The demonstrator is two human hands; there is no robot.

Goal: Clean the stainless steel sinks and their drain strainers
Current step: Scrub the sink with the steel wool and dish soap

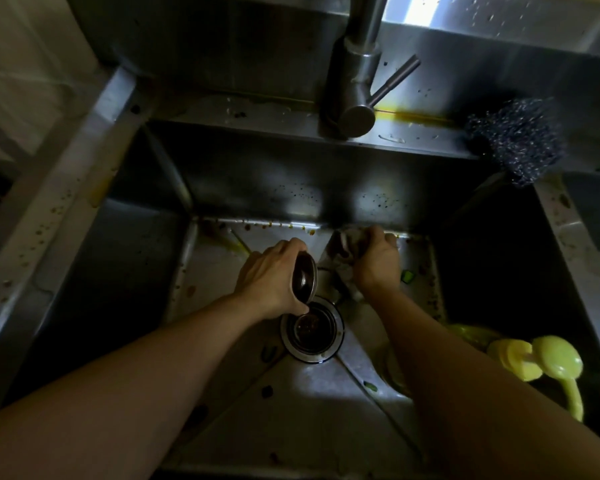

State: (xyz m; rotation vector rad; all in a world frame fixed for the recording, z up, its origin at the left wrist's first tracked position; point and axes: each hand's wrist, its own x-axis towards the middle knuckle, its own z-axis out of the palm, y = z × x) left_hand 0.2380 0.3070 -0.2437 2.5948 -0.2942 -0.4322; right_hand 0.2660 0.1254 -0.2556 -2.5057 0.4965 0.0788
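A stainless steel sink (222,410) fills the view, its floor and walls spotted with brown and yellow grime. My left hand (271,278) grips a round drain strainer (304,278), tilted on edge just above the open drain (312,332) in the middle of the sink floor. Dark residue lies inside the drain. My right hand (374,261) holds a crumpled grey cloth (343,251) against the sink floor near the back wall, right beside the strainer.
A steel faucet (354,81) with a side lever rises from the back ledge. A dark steel-wool scrubber (518,140) sits on the back right corner. A yellow-green plastic object (541,362) lies at the sink's right side. Green scraps dot the floor.
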